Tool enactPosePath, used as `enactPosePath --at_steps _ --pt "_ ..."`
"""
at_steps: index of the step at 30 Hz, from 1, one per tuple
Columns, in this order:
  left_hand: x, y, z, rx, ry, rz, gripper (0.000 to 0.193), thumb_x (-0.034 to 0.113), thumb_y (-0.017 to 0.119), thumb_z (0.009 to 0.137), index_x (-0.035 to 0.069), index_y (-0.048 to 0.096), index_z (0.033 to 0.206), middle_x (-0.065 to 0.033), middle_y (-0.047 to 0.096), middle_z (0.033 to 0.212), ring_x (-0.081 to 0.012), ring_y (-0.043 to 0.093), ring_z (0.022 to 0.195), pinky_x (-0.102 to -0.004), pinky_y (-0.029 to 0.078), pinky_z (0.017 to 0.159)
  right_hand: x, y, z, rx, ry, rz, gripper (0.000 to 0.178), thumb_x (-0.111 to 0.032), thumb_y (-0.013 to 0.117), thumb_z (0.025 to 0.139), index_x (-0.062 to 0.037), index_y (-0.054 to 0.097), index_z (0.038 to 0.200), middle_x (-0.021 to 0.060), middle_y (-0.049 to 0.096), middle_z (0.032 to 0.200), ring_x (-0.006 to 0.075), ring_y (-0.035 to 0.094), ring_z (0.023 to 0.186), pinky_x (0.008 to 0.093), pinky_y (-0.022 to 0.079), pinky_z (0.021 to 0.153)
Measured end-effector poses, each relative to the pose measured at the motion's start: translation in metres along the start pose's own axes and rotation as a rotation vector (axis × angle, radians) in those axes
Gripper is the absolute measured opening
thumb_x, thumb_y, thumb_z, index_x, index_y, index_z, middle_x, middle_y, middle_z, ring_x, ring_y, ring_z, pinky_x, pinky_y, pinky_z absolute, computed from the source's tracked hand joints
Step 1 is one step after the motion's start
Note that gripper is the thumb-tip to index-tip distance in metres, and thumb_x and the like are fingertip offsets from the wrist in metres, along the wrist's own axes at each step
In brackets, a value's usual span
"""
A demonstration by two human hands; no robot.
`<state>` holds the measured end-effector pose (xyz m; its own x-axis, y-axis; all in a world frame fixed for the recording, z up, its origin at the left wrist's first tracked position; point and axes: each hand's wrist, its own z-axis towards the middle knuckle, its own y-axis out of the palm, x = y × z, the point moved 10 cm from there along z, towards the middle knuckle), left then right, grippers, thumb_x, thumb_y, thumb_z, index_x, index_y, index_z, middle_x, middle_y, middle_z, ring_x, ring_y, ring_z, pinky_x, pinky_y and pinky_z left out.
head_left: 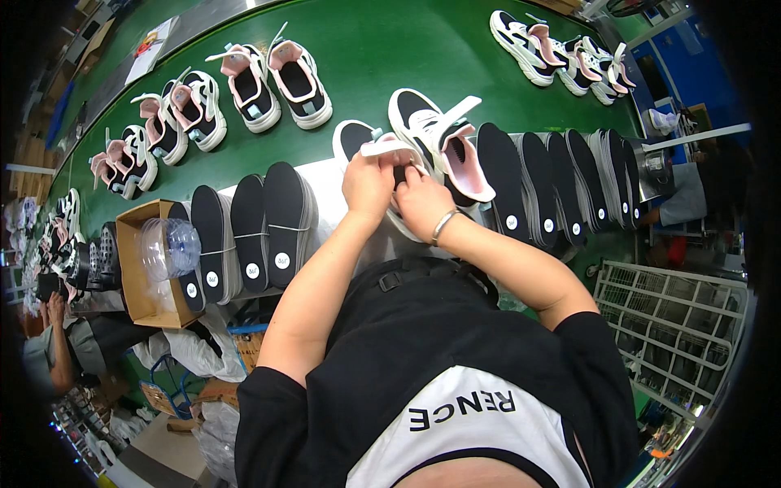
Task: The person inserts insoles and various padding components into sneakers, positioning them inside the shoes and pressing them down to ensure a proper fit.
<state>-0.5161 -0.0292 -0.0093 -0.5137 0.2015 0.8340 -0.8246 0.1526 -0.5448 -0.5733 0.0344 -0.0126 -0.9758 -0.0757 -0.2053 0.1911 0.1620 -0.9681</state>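
Note:
Both hands are at a black-and-white sneaker [350, 137] with a pale pink lining, on the near side of the green table. My left hand [368, 185] is closed round the side of its opening, by the raised tongue. At the same opening, my right hand [425, 203] has its fingers curled into the collar, with the fingertips partly hidden inside. A silver bracelet [443, 225] circles my right wrist. Just right of the hands lies a second sneaker [443, 138], its white strap sticking up and its pink inside showing.
Stacks of black insoles stand on both sides, left [281, 215] and right [537, 187]. A cardboard box [134, 244] with clear plastic is farther left. More sneakers line the green table [382, 49] at the back. A wire cage [667, 317] stands right; a co-worker's arm [58, 342] shows far left.

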Motion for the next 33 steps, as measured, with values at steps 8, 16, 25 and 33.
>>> enactPosePath --at_steps 8,16,25,33 --pt "-0.023 0.013 -0.005 -0.054 -0.143 -0.131 0.013 0.011 0.051 0.076 0.008 0.057 0.088 -0.008 0.06 0.08 -0.028 0.057 0.078 -0.0341 0.044 0.069 0.019 -0.032 -0.051 -0.268 0.01 -0.153 0.026 -0.027 0.06 0.068 -0.007 0.054 0.083 0.0099 0.055 0.081 0.0241 0.055 0.079 0.0417 0.041 0.072" --pt "-0.013 0.017 -0.018 -0.162 -0.064 -0.204 0.048 -0.006 0.048 0.06 -0.005 0.039 0.108 -0.0203 0.051 0.1 -0.0308 0.05 0.096 -0.033 0.04 0.082 0.001 0.023 -0.003 -0.227 -0.168 -0.136 0.02 -0.019 0.046 0.078 -0.0071 0.062 0.078 0.0111 0.058 0.082 0.0253 0.056 0.078 0.0353 0.046 0.067" --pt "-0.027 0.018 -0.023 -0.121 -0.121 -0.324 0.047 -0.005 0.051 0.058 0.001 0.043 0.104 -0.016 0.051 0.096 -0.0303 0.05 0.091 -0.0335 0.041 0.078 0.002 0.049 0.01 -0.694 -0.129 -0.233 0.037 -0.036 0.039 0.081 -0.0143 0.052 0.108 0.0067 0.046 0.119 0.0222 0.04 0.111 0.0327 0.029 0.093" --pt "-0.019 0.015 -0.025 -0.126 -0.126 -0.224 0.047 -0.004 0.05 0.059 -0.001 0.043 0.105 -0.0187 0.05 0.1 -0.0327 0.049 0.094 -0.0357 0.04 0.081 0.014 0.063 0.013 -0.671 -0.017 -0.249 0.042 -0.03 0.054 0.072 -0.018 0.053 0.112 0.0013 0.047 0.121 0.0183 0.034 0.119 0.0336 0.02 0.099"
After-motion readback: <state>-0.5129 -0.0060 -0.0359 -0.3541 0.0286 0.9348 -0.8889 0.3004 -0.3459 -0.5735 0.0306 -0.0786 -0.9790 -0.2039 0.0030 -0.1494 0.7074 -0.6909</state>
